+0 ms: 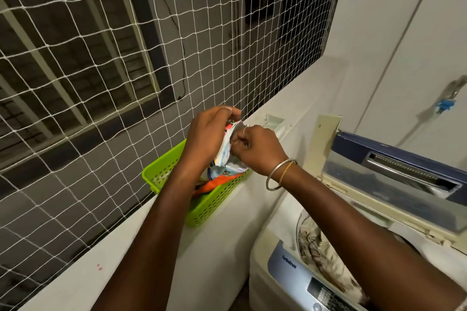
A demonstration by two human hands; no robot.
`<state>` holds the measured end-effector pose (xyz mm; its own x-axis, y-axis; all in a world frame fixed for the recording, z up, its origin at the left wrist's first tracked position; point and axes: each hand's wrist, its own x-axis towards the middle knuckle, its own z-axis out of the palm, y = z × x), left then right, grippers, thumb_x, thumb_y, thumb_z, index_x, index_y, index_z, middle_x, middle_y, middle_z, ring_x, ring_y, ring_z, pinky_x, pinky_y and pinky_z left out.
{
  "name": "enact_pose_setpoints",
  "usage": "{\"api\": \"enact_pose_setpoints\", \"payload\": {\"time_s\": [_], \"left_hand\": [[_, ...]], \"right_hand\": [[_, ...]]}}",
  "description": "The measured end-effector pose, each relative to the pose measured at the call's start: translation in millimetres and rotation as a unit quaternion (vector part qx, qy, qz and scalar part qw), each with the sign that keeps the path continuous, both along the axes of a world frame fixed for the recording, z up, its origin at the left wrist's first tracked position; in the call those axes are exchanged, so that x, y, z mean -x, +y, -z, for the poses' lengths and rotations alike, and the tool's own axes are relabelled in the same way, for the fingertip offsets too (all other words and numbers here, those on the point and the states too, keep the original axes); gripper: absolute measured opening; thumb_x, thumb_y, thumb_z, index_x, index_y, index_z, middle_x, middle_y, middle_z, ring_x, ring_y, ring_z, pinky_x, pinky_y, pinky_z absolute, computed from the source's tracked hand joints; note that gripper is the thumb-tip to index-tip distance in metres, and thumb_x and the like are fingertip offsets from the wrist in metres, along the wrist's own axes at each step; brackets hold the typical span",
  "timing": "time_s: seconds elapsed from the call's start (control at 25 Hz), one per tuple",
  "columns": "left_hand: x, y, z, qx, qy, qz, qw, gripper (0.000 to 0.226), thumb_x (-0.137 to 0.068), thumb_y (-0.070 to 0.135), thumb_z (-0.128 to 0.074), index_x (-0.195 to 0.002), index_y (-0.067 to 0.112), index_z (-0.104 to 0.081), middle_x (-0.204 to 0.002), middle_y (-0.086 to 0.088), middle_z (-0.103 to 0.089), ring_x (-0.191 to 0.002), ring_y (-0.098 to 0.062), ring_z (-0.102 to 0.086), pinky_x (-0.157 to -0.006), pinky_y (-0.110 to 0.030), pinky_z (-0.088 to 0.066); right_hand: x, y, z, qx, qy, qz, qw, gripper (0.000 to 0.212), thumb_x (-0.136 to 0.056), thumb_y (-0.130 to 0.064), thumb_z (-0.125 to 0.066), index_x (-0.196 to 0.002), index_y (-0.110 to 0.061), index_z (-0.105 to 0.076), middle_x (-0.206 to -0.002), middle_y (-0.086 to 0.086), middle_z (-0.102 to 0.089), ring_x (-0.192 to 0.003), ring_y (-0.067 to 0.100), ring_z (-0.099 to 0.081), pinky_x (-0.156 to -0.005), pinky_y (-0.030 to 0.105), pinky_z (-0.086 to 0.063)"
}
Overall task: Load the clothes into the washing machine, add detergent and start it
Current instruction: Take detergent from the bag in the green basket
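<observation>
We stand at the top-loading washing machine [353, 247] with its lid [394, 174] raised; clothes [326, 257] already lie in the drum, so we judge the detergent step to be in hand. On the ledge [222, 212] beside the machine sits a green basket [209, 202]. Above it we hold a detergent packet [228, 149]: the left hand [209, 139] is closed around its upper edge, and the right hand [255, 149] pinches the same edge, apparently to open or unfold it.

Risks, as we judge them: a sudden tear could scatter detergent into the basket or onto the ledge, because the packet is not over the drum.

Limits of view: the hands cover the packet mouth, so whether it is open is unclear; the control panel [316, 288] is cut off; the basket's contents are partly hidden.
</observation>
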<state>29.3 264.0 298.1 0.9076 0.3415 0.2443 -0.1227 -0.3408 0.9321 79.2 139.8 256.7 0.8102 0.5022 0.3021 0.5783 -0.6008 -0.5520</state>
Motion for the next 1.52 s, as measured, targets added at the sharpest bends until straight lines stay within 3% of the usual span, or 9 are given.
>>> {"api": "enact_pose_setpoints", "payload": {"time_s": [0.12,0.24,0.32,0.56,0.72,0.92,1.12,1.32,1.52], "left_hand": [[0.2,0.0,-1.6,-0.002,0.006,0.003,1.000,0.033,-0.091,0.026,-0.046,-0.097,0.021,-0.078,-0.098,0.008,-0.077,-0.097,-0.009,-0.070,-0.097,-0.042,-0.054],[0.0,1.4,-4.5,-0.015,0.011,0.008,1.000,0.034,-0.090,0.028,-0.045,-0.096,0.022,-0.079,-0.097,0.009,-0.076,-0.096,-0.011,-0.070,-0.095,-0.043,-0.054],[1.0,2.9,-5.8,-0.026,0.015,0.010,0.999,0.034,-0.091,0.029,-0.045,-0.096,0.024,-0.078,-0.098,0.010,-0.076,-0.096,-0.012,-0.070,-0.095,-0.043,-0.054],[1.5,6.5,-10.3,-0.019,0.027,0.007,0.999,0.033,-0.095,0.033,-0.045,-0.099,0.026,-0.077,-0.104,0.012,-0.075,-0.100,-0.009,-0.068,-0.099,-0.042,-0.052],[-0.3,6.7,-13.2,-0.030,0.027,0.015,0.999,0.033,-0.098,0.030,-0.044,-0.101,0.025,-0.077,-0.104,0.013,-0.074,-0.100,-0.005,-0.067,-0.099,-0.037,-0.052],[-4.6,6.3,-11.6,-0.033,0.021,0.024,0.999,0.034,-0.097,0.030,-0.044,-0.101,0.025,-0.077,-0.103,0.012,-0.075,-0.100,-0.007,-0.067,-0.095,-0.036,-0.053],[-6.4,6.1,-12.3,-0.051,0.029,0.030,0.998,0.035,-0.100,0.029,-0.042,-0.104,0.027,-0.076,-0.107,0.012,-0.073,-0.103,-0.006,-0.065,-0.094,-0.035,-0.051],[-7.3,6.0,-13.5,-0.044,0.027,0.032,0.998,0.036,-0.097,0.031,-0.042,-0.103,0.027,-0.077,-0.106,0.013,-0.073,-0.103,-0.007,-0.066,-0.098,-0.039,-0.051],[-9.6,9.0,-11.9,-0.045,0.032,0.039,0.998,0.038,-0.092,0.037,-0.040,-0.102,0.030,-0.076,-0.105,0.015,-0.073,-0.102,-0.005,-0.066,-0.099,-0.040,-0.051]], "right_hand": [[-0.9,-4.0,-5.3,-0.075,0.080,-0.012,0.994,0.013,-0.077,-0.018,-0.067,-0.068,-0.027,-0.070,-0.061,-0.009,-0.065,-0.066,0.017,-0.063,-0.068,0.031,-0.049],[-4.4,-9.9,-10.2,-0.174,0.172,0.005,0.970,0.008,-0.074,-0.013,-0.070,-0.076,-0.017,-0.077,-0.071,0.000,-0.075,-0.070,0.018,-0.071,-0.074,0.035,-0.056],[-5.9,-17.6,-15.4,-0.221,0.204,0.018,0.954,0.010,-0.075,-0.007,-0.069,-0.077,-0.014,-0.077,-0.070,0.005,-0.075,-0.065,0.019,-0.070,-0.070,0.033,-0.057],[-9.4,-44.1,-32.7,-0.238,0.178,0.040,0.954,0.014,-0.065,-0.017,-0.069,-0.075,-0.015,-0.078,-0.072,0.005,-0.075,-0.076,0.024,-0.072,-0.080,0.038,-0.059],[-8.9,-55.1,-44.6,-0.253,0.167,0.042,0.952,0.011,-0.077,-0.006,-0.069,-0.079,-0.012,-0.078,-0.071,0.005,-0.076,-0.075,0.014,-0.072,-0.076,0.018,-0.053],[-9.1,-67.1,-52.5,-0.266,0.170,0.047,0.948,0.011,-0.082,-0.002,-0.067,-0.083,-0.008,-0.077,-0.071,0.006,-0.076,-0.073,0.009,-0.072,-0.070,0.012,-0.047],[-15.0,-78.3,-61.3,-0.291,0.181,0.045,0.938,0.015,-0.084,-0.003,-0.066,-0.080,-0.014,-0.077,-0.071,0.007,-0.076,-0.076,0.013,-0.073,-0.086,0.026,-0.050],[-19.7,-79.9,-64.1,-0.292,0.185,0.043,0.937,0.014,-0.084,-0.001,-0.066,-0.082,-0.010,-0.076,-0.070,0.007,-0.076,-0.072,0.009,-0.072,-0.080,0.020,-0.047],[-26.7,-82.8,-64.4,-0.293,0.184,0.047,0.937,0.013,-0.086,0.000,-0.064,-0.088,-0.005,-0.076,-0.070,0.006,-0.076,-0.067,0.003,-0.068,-0.062,0.006,-0.044]]}}
